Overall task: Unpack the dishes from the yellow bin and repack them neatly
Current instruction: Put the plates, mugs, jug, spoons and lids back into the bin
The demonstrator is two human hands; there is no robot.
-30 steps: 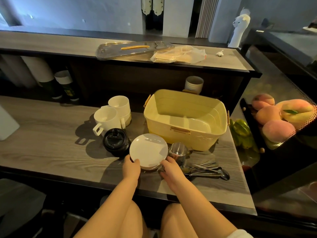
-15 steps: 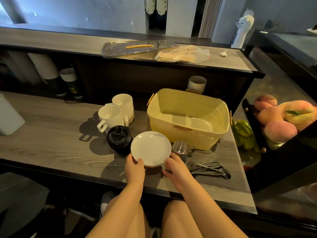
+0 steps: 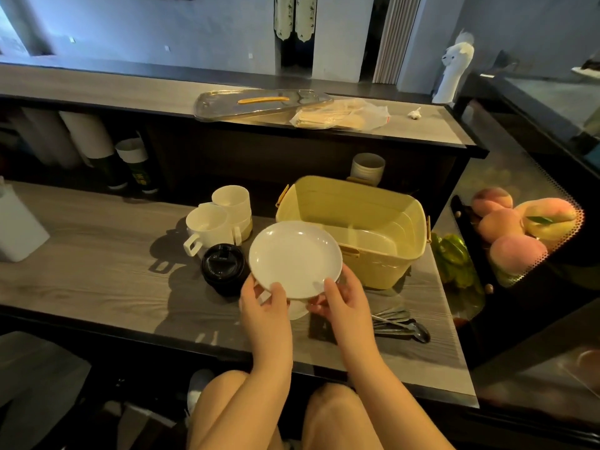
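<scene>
A stack of white plates (image 3: 293,258) is held above the wooden counter, its near edge gripped by my left hand (image 3: 264,302) and my right hand (image 3: 341,295). The plates overlap the near left corner of the yellow bin (image 3: 386,264), which looks empty. Two white mugs (image 3: 220,219) stand left of the bin. A black lidded cup (image 3: 222,264) sits in front of the mugs, beside the plates. Several metal spoons (image 3: 399,324) lie on the counter to the right of my right hand. The small metal cup is hidden behind the plates and my hands.
A raised shelf behind the bin carries a clear lid (image 3: 259,103) and a plastic bag (image 3: 341,116). A glass case with peaches (image 3: 506,228) stands at the right. A white container (image 3: 16,228) sits at the far left. A paper cup (image 3: 367,167) stands behind the bin.
The plates have been lifted off the counter and carried up and toward the bin's near left corner, both hands moving with them.
</scene>
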